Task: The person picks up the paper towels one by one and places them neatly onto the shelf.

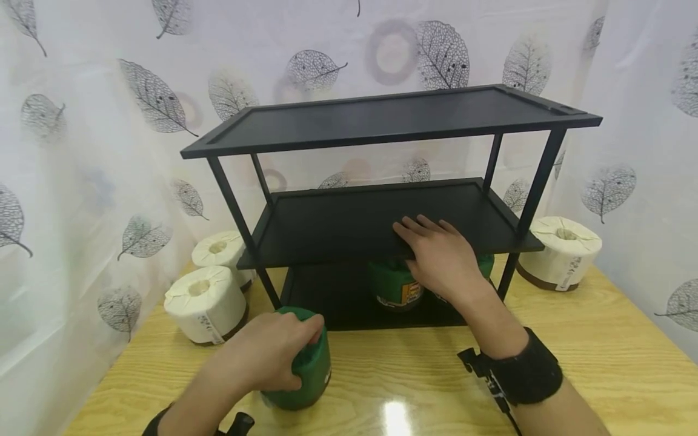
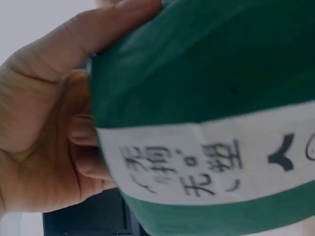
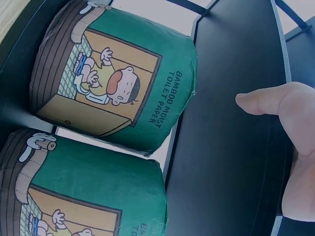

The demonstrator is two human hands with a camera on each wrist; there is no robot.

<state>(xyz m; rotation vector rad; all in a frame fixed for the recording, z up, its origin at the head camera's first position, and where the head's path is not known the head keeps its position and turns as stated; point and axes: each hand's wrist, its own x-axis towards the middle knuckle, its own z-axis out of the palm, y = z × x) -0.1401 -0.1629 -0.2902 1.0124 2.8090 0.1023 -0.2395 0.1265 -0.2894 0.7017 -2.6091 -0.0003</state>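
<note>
So the left grip, a bare hand, has hold of a rounded green package. Thumb lies along the left part of its edge, and a couple of curled fingers show right up by its left side. A white band wraps it from left to right, with blurry black characters printed sideways, plus a bold black mark and a cut-off rounded outline over on the right. Behind it on the far left there's a dark panel, partly hidden, and some pale background.
</note>
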